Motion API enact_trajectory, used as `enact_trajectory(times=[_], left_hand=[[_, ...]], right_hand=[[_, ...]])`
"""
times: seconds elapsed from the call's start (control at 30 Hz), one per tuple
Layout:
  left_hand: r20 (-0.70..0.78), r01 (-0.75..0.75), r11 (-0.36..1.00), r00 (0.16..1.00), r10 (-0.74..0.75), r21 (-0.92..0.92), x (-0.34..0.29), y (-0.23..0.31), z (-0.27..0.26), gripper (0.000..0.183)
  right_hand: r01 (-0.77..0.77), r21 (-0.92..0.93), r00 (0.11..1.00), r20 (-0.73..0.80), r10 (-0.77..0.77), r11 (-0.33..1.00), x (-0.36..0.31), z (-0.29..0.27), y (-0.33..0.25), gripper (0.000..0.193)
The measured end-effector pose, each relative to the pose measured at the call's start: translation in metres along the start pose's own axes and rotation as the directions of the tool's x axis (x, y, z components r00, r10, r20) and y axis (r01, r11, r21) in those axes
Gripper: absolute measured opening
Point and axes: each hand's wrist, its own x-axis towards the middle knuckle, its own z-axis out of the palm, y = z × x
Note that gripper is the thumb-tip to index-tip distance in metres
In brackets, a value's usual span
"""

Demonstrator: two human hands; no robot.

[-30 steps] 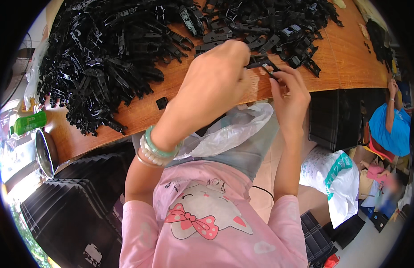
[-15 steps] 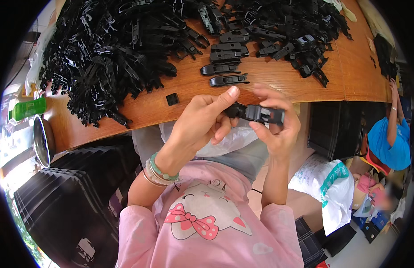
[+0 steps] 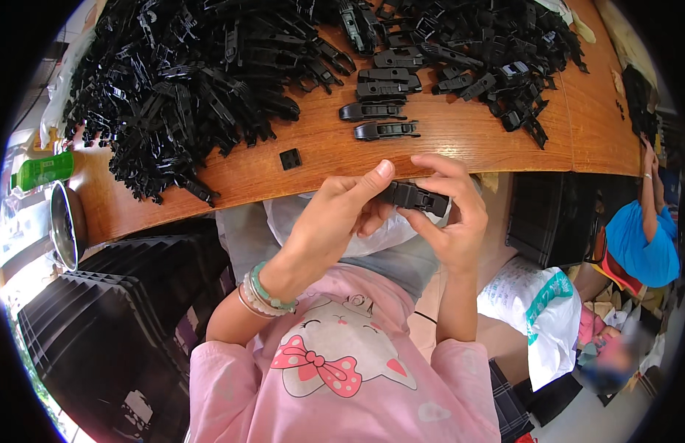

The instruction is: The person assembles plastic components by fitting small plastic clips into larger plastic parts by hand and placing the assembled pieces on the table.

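Just off the table's front edge, both hands hold a black plastic part (image 3: 418, 198), long and clip-like with a boxy right end. My left hand (image 3: 335, 210) is closed on its left end, thumb up along the top; my fingers hide that end. With thumb and fingers, my right hand (image 3: 460, 214) grips the right end. Beyond my hands, several similar parts lie in a short column on the table, the nearest (image 3: 386, 131) lying sideways. A small square black piece (image 3: 290, 159) rests by itself near the edge, left of that column.
A big heap of black parts (image 3: 187, 96) covers the table's left, a smaller heap (image 3: 497, 74) its right. A green bottle (image 3: 43, 170) and a metal bowl (image 3: 67, 225) are far left. Black crates (image 3: 106, 332) stand below; right are a white sack (image 3: 538, 317) and another person (image 3: 641, 236).
My right hand has moved slightly left and down. The part's right end has turned and sits closer to my left hand. The left hand keeps its hold.
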Motion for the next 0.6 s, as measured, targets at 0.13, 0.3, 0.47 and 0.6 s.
enact_trajectory(times=[0.13,0.3,0.47,0.6], left_hand=[[0.014,-0.012,1.0,1.0,0.013,-0.015,-0.006,0.001,0.006,0.045],[-0.001,-0.228,0.913,0.97,0.243,0.338,-0.009,0.006,0.013,0.021],[0.032,-0.238,0.948,0.971,0.237,0.21,-0.006,-0.005,0.004,0.018],[0.119,-0.313,0.899,0.95,0.29,0.307,-0.006,0.0,0.005,0.018]], right_hand=[[0.134,-0.179,0.991,0.025,-0.132,0.975,-0.002,-0.001,0.002,0.04],[0.213,-0.312,0.977,0.042,-0.211,0.926,-0.003,0.002,-0.007,0.043],[0.202,-0.217,0.979,0.018,-0.203,0.955,-0.006,0.01,-0.006,0.042],[0.081,-0.266,0.996,-0.009,-0.087,0.96,-0.019,0.01,-0.009,0.042]])
